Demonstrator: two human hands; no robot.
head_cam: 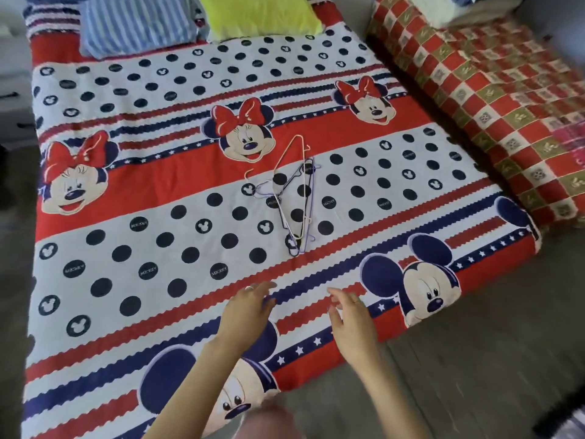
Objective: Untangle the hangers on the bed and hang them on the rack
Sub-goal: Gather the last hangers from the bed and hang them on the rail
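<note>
A: What is each grip doing right now?

B: Both are reaching out over the near edge of the bed (95,191), holding nothing. The left hand (245,315) is spreading wide with its fingers straight, and the right hand (349,321) is hanging loosely curled around empty air. Neither is touching anything.

A: And the hangers?

B: The hangers (292,198) are lying in one overlapping bunch near the middle of the bed, towards its right edge and well apart from both hands. I am making out a pale one, a dark one and a purple one, hooks and bars crossing.

A: How are they likely to handle?

B: I am judging them thin, light and stiff, prone to snagging on each other. Pinching one hook while the other hand is pinning the rest looks sensible. No rack is showing.
</note>
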